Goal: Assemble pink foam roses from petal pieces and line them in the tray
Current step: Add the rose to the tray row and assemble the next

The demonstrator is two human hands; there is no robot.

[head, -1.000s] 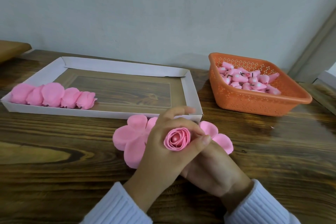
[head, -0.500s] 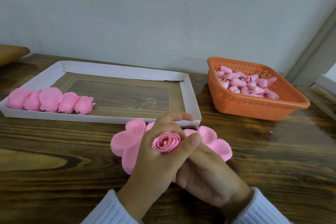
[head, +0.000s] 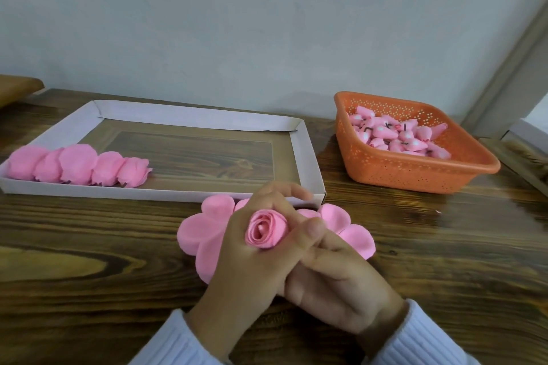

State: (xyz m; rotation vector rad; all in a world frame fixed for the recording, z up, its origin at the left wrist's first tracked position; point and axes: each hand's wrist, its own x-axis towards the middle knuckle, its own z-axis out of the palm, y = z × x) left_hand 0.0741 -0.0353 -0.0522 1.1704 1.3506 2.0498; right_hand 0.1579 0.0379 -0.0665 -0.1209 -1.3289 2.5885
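A half-rolled pink foam rose (head: 265,230) sits between my two hands, just in front of the white tray (head: 307,157). My left hand (head: 246,272) curls round the rose, thumb and fingers wrapping its outer petals. My right hand (head: 338,278) lies underneath and to the right, fingers tucked beneath the rose; its hold is mostly hidden. Flat pink petal pieces (head: 201,228) fan out on the table under the hands. Several finished roses (head: 77,169) stand in a row along the tray's front left edge.
An orange perforated basket (head: 415,175) holding several pink rose buds with dark stems stands at the right. Behind the wooden table (head: 89,290) is a pale wall. A brown wooden edge (head: 17,92) shows at far left.
The rose and both hands have drifted slightly left and down in view, as the camera tilted up. The grip on the rose looks the same; the petals seem wrapped a bit tighter.
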